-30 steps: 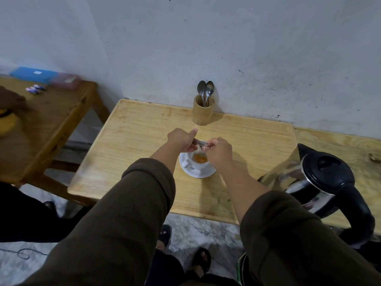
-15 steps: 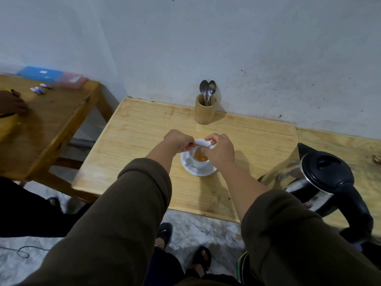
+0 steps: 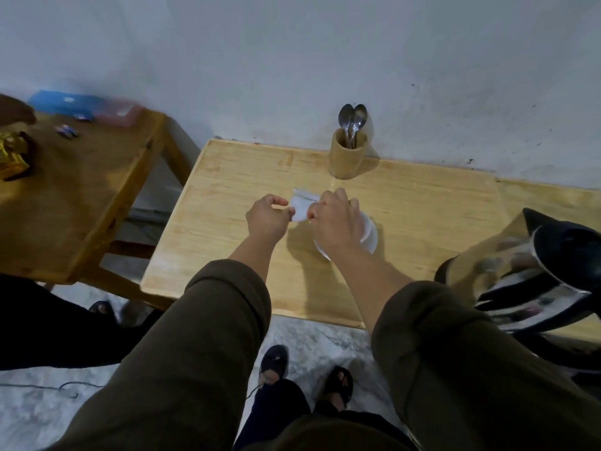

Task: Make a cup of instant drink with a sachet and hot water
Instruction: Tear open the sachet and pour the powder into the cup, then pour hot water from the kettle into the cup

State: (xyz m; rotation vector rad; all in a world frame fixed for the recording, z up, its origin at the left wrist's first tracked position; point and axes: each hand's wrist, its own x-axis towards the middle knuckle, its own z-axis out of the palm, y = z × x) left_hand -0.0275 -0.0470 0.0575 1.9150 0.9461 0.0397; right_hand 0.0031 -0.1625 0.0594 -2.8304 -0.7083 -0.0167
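White and thin, the small paper sachet [image 3: 300, 208] is pinched between both hands just above the pale wooden counter [image 3: 227, 177]: the left hand [image 3: 266, 218] has its thumb and forefinger closed on the sachet's left edge, the right hand [image 3: 335, 222] grips its right edge with fingers curled shut. It sits slightly left of the white cup and saucer [image 3: 369, 236], which the right hand largely hides, so the cup's contents cannot be seen. The sachet looks feather-light, limp and easily crumpled; it is best held by its edges or corners, as here. Behind stands a tan cylindrical holder [image 3: 346, 157] with metal spoons [image 3: 353, 120]. The black and steel electric kettle [image 3: 533, 281] stands well apart at the right.
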